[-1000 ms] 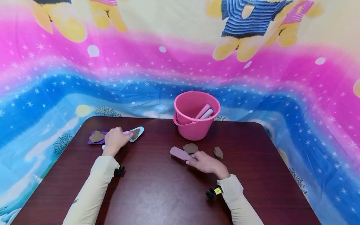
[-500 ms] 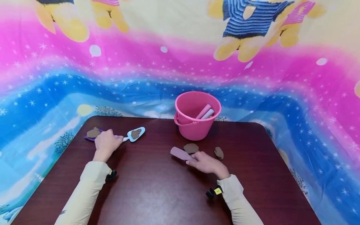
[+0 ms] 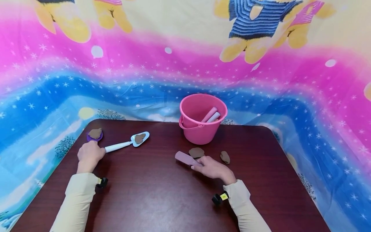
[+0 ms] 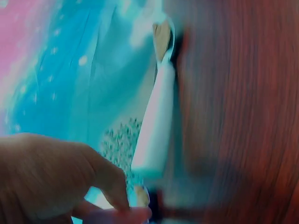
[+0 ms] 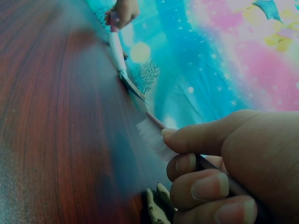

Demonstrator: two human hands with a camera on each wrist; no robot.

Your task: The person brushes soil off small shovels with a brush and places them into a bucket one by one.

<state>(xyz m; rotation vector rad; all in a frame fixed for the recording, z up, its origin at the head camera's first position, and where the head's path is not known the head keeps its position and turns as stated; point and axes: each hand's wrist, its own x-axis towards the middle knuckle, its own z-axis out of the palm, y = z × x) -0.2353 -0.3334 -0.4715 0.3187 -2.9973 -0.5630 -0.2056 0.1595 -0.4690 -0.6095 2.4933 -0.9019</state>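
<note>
My left hand (image 3: 90, 156) grips the pinkish handle of a purple toy shovel (image 3: 98, 140), mostly hidden by the hand. A brown clay-like lump (image 3: 95, 133) lies on its blade. Just to the right, a white trowel (image 3: 118, 147) rests on the table, handle end near that hand, with another brown lump (image 3: 140, 138) on its blade. My right hand (image 3: 214, 167) holds a mauve brush (image 3: 185, 158) by its handle; the right wrist view shows its pale bristles (image 5: 154, 140) facing the table. Two brown lumps lie by this hand, one beyond the brush (image 3: 196, 152), one farther right (image 3: 224, 157).
A pink bucket (image 3: 200, 133) stands near the table's back edge, with a pink handle (image 3: 209, 114) and a whitish handle (image 3: 214, 117) sticking up inside. A printed cloth (image 3: 162, 74) hangs behind the dark wooden table (image 3: 162, 193).
My left hand has moved left and towards me, turning the purple shovel so its blade points away. The white trowel's handle is uncovered. The right hand and brush have stayed put.
</note>
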